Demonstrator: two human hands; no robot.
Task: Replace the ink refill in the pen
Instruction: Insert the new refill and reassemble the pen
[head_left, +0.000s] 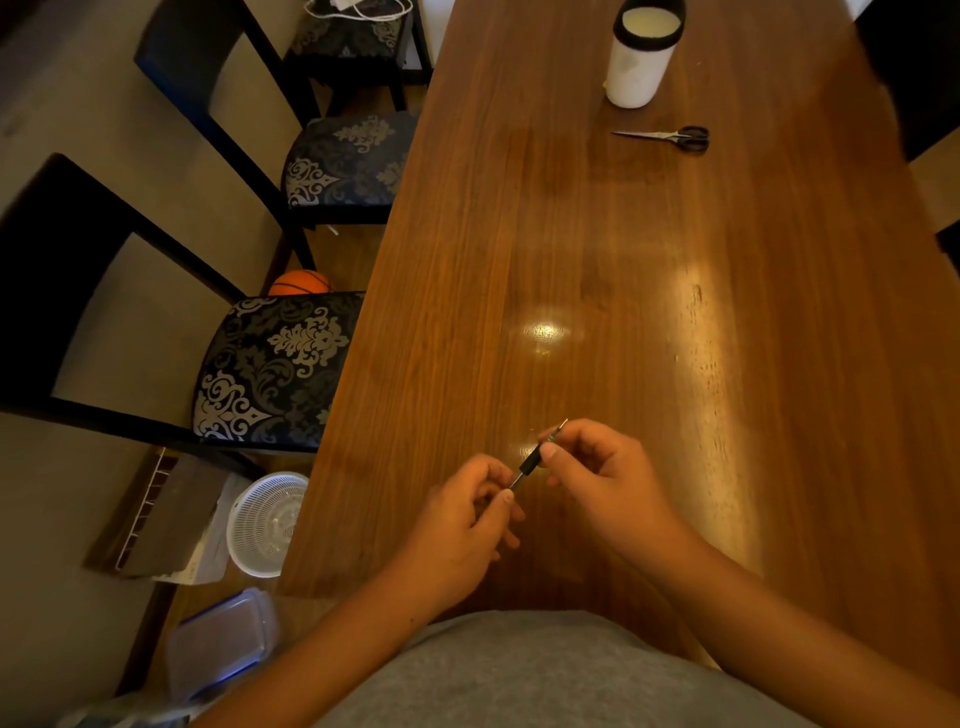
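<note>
Head camera, looking steeply down along table (597, 260), close above.

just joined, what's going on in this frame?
A person at a wooden table holds a slim black pen in both hands, just above the tabletop. The left hand pinches its lower end, and the right hand pinches the upper part, with a thin tip poking out past the fingers. Whether the refill is out yet cannot be told. Scissors and a white container sit at the far end, away from both hands.
</note>
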